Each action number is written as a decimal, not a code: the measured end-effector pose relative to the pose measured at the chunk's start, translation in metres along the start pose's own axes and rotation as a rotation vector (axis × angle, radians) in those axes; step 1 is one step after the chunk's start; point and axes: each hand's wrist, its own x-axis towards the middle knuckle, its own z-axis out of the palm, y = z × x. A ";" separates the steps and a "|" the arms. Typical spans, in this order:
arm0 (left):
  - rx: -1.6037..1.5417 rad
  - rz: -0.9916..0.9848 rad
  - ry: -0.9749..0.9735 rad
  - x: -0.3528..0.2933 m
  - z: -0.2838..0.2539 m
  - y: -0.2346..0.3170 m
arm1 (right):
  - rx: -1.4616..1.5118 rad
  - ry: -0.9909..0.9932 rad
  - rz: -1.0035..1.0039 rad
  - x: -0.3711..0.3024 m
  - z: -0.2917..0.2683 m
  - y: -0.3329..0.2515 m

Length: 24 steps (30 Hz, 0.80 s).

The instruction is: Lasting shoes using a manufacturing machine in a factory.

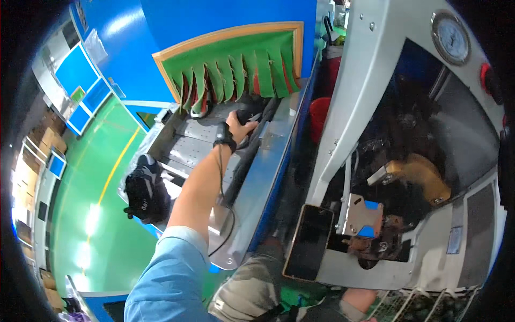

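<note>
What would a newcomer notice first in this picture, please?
Probably the green strip curtain in its wooden frame, at upper middle, bright against the blue panel. Just below it, the left hand is at a dark shoe over a grey metal surface. On the right, a pale machine carries a round gauge near its top.

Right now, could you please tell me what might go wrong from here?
The green curtain flaps hang close to the left hand and the black shoe it grips, so they might snag either.

The thin cord trailing from the black wristband could catch on a metal edge.

The laced black sneaker sits at the outer left edge, so a bump might tip it off.
</note>
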 end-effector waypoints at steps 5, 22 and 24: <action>-0.074 -0.116 -0.008 -0.032 -0.030 -0.002 | -0.260 0.185 0.236 -0.021 0.017 -0.044; -1.266 -0.143 -0.954 -0.453 -0.149 0.173 | 0.059 -0.460 -0.697 -0.073 0.178 -0.138; -1.342 -0.383 -0.896 -0.463 -0.131 0.193 | -0.009 -0.399 -0.743 -0.080 0.166 -0.133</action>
